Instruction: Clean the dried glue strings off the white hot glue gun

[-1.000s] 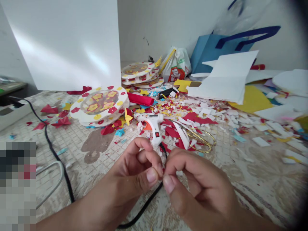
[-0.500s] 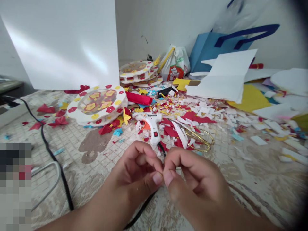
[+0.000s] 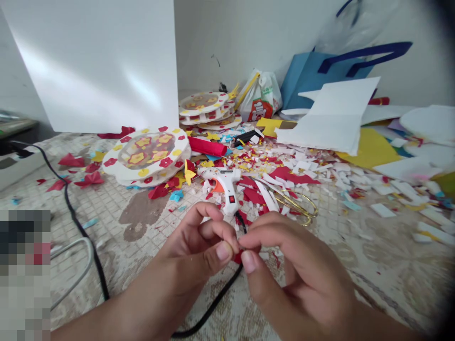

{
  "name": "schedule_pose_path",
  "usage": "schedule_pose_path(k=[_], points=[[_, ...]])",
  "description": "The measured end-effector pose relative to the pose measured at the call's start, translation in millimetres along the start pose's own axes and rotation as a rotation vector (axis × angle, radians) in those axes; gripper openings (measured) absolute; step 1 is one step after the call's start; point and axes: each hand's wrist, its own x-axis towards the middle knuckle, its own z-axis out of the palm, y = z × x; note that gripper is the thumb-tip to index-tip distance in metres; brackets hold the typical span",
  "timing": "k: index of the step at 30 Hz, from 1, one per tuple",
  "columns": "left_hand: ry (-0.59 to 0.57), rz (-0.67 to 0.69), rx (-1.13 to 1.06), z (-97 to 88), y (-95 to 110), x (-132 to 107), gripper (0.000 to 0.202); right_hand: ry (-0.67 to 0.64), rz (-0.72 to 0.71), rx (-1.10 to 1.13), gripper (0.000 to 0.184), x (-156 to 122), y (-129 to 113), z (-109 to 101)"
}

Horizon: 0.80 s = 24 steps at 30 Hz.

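Note:
In front of me my left hand (image 3: 199,255) and my right hand (image 3: 291,265) meet at the fingertips. A small red paper piece (image 3: 238,257) shows between them, mostly covered by the fingers. Left thumb and forefinger are pinched together at its edge; the right thumb and forefinger close on it from the other side. Just beyond the hands lies a white glue gun (image 3: 229,187) with an orange trigger, its black cord (image 3: 220,298) passing beneath my fingers. Gold-handled scissors (image 3: 302,208) rest to its right.
A white, flower-decorated paper lantern (image 3: 149,154) sits left of the glue gun, with similar ones (image 3: 204,106) stacked behind. Paper scraps (image 3: 313,166) cover the table's middle and right. A white board (image 3: 106,61) stands back left; a blue bag (image 3: 302,76) stands back right.
The red paper piece now shows between my fingertips, where it was hidden before. My right thumb and forefinger have parted slightly, and the view has shifted a little.

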Motion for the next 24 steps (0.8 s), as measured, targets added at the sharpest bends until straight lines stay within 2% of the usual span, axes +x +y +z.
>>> schedule_pose_path(k=[7, 17, 24], points=[[-0.019, -0.008, -0.049, -1.0, -1.0, -1.1, 0.019, -0.091, -0.138, -0.097, 0.018, 0.2, 6.2, -5.9], [-0.020, 0.007, 0.045, 0.2, 0.0, 0.0, 0.019, -0.116, -0.309, -0.288, 0.012, 6.4, 6.7, -10.2], [-0.030, 0.045, 0.109, -1.9, -3.6, -0.3, 0.020, -0.086, -0.347, -0.358, 0.012, 3.8, 9.9, -7.4]])
